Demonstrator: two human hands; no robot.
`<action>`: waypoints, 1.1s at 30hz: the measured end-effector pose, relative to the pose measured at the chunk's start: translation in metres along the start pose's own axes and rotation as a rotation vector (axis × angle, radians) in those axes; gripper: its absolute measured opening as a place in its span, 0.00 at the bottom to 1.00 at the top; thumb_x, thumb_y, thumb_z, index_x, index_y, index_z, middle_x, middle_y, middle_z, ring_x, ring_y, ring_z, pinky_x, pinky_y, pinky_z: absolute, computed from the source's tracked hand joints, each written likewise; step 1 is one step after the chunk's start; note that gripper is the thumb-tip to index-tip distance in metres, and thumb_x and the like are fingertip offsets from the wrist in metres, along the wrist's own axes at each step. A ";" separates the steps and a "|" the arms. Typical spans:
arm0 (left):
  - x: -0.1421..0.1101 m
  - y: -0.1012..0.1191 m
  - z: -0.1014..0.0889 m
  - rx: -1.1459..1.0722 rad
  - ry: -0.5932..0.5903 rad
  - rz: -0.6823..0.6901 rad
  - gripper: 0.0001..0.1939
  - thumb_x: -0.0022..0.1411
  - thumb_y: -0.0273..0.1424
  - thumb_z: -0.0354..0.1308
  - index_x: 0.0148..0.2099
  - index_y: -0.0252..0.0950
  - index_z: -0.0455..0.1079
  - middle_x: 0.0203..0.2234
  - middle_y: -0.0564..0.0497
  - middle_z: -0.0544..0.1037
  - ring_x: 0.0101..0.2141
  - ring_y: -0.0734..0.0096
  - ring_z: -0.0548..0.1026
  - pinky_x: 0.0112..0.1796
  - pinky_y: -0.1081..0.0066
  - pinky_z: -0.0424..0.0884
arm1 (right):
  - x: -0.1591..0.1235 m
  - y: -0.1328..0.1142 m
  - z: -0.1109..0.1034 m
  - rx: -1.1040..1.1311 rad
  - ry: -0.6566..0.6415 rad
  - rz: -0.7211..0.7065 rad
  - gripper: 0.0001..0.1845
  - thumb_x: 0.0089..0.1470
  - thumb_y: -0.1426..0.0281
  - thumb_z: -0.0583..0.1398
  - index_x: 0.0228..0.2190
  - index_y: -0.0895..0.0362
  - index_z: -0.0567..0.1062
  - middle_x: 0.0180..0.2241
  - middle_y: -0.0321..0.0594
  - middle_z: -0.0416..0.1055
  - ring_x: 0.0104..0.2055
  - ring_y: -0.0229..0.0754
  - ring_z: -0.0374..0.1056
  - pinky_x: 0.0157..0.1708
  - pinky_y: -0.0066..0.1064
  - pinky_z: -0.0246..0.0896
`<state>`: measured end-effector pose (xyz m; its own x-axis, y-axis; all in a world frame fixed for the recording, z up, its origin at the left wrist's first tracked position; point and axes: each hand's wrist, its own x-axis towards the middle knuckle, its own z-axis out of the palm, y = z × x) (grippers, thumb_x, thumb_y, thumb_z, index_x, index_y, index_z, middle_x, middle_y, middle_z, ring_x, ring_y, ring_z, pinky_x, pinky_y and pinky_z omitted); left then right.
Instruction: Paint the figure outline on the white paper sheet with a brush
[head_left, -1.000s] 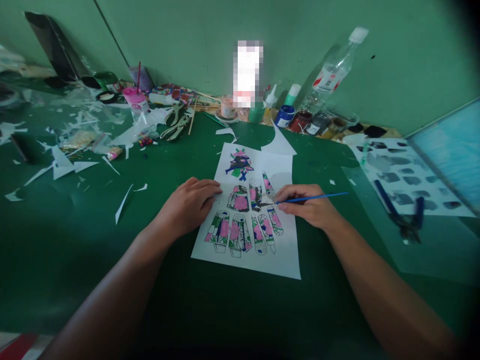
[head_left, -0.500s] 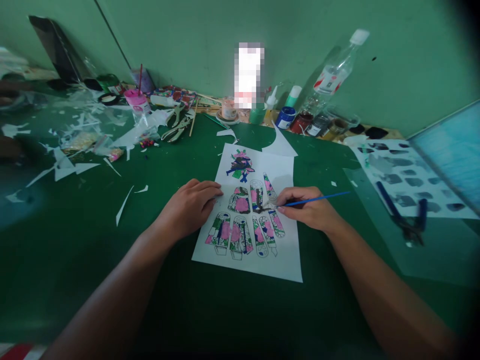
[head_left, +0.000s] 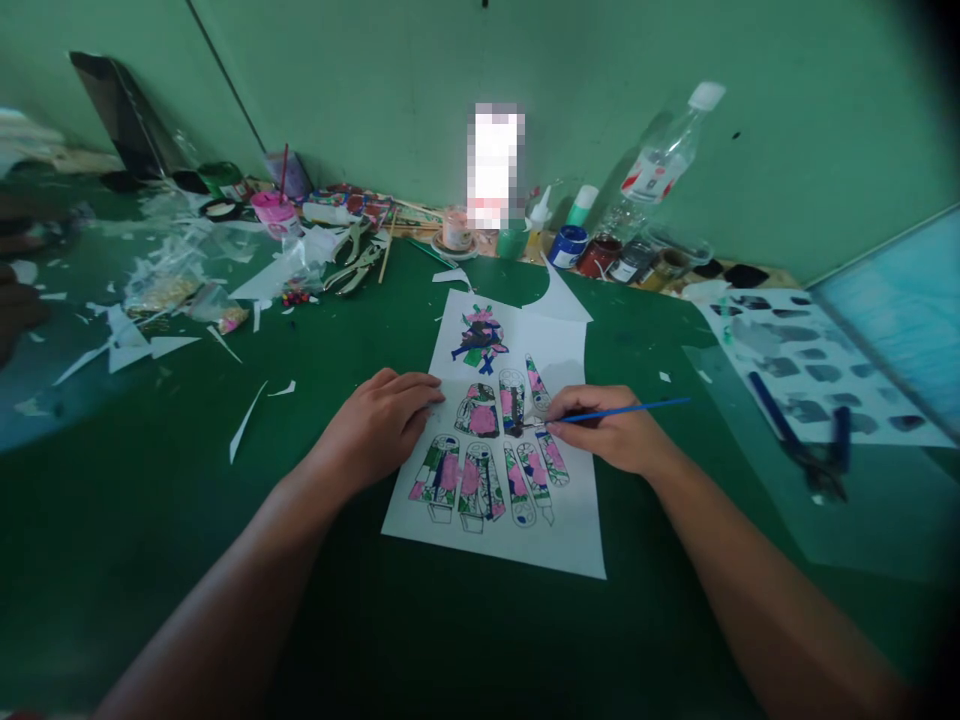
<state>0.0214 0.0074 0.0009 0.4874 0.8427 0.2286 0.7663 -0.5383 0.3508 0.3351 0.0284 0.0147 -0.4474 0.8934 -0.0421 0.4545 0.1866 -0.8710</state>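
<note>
Your right hand [head_left: 611,435] is pinched shut around a thin blue-handled paintbrush [head_left: 626,410], fingers close to the bristle end, the handle slanting away to the right. The tip sits on the white sheet of printed figures [head_left: 502,450], right at the edge of the small upright panel in the middle row. Keep the grip that low; it looks like the best way to steer a fine tip inside such narrow outlines. Let the heel of the hand rest on the paper so only the fingers move.

Your left hand [head_left: 379,425] lies flat with fingers loosely extended, holding nothing, its fingertips pressing the sheet's left edge. Keep that pressure steady so the paper cannot swivel on the green cutting mat [head_left: 150,520] under the stroke, and keep the fingers off the pink and green areas nearest them, which may be wet.

The sheet lies in front of you, between your forearms, its far end carrying a separate coloured figure in blue, pink and green.

Along the wall stand small paint pots [head_left: 600,255], a clear plastic bottle [head_left: 664,160] leaning on the wall, and a pink cup with a brush in it [head_left: 271,208]. Paper offcuts [head_left: 135,335] litter the mat to your left. To your right, well apart from the work, blue-handled pliers [head_left: 806,445] lie beside a sheet of dark paint swatches [head_left: 810,360]. Reloading the brush means a long reach over the painted figures, so lift the hand high when you go.
</note>
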 end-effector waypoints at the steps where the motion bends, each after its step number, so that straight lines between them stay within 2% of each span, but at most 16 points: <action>1: 0.000 0.000 0.000 -0.002 0.003 -0.001 0.16 0.69 0.29 0.48 0.51 0.35 0.74 0.53 0.45 0.76 0.46 0.58 0.73 0.48 0.55 0.71 | 0.000 0.000 0.000 -0.002 0.003 0.003 0.04 0.48 0.69 0.66 0.30 0.56 0.79 0.29 0.39 0.78 0.29 0.39 0.71 0.29 0.33 0.66; 17: 0.000 0.000 -0.001 -0.013 -0.015 -0.019 0.16 0.69 0.30 0.48 0.52 0.36 0.74 0.54 0.45 0.75 0.46 0.58 0.72 0.48 0.53 0.71 | 0.000 -0.003 0.000 0.012 0.015 0.005 0.02 0.48 0.70 0.65 0.28 0.55 0.78 0.28 0.38 0.77 0.30 0.39 0.70 0.30 0.33 0.66; 29: -0.001 0.001 -0.002 0.008 -0.038 -0.044 0.16 0.69 0.30 0.48 0.53 0.36 0.74 0.55 0.47 0.75 0.47 0.58 0.72 0.48 0.56 0.71 | 0.000 -0.002 0.000 0.025 0.029 0.013 0.02 0.49 0.70 0.64 0.28 0.56 0.78 0.27 0.38 0.76 0.29 0.39 0.69 0.29 0.33 0.66; 33: 0.000 0.001 -0.001 0.012 -0.042 -0.051 0.17 0.69 0.31 0.48 0.53 0.37 0.74 0.55 0.47 0.75 0.47 0.57 0.72 0.48 0.55 0.70 | 0.000 -0.002 -0.001 0.017 -0.003 -0.004 0.01 0.47 0.70 0.64 0.27 0.55 0.77 0.26 0.37 0.75 0.28 0.38 0.68 0.28 0.32 0.64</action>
<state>0.0216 0.0070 0.0016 0.4645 0.8686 0.1726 0.7955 -0.4949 0.3497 0.3352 0.0290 0.0168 -0.4511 0.8916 -0.0398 0.4396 0.1832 -0.8793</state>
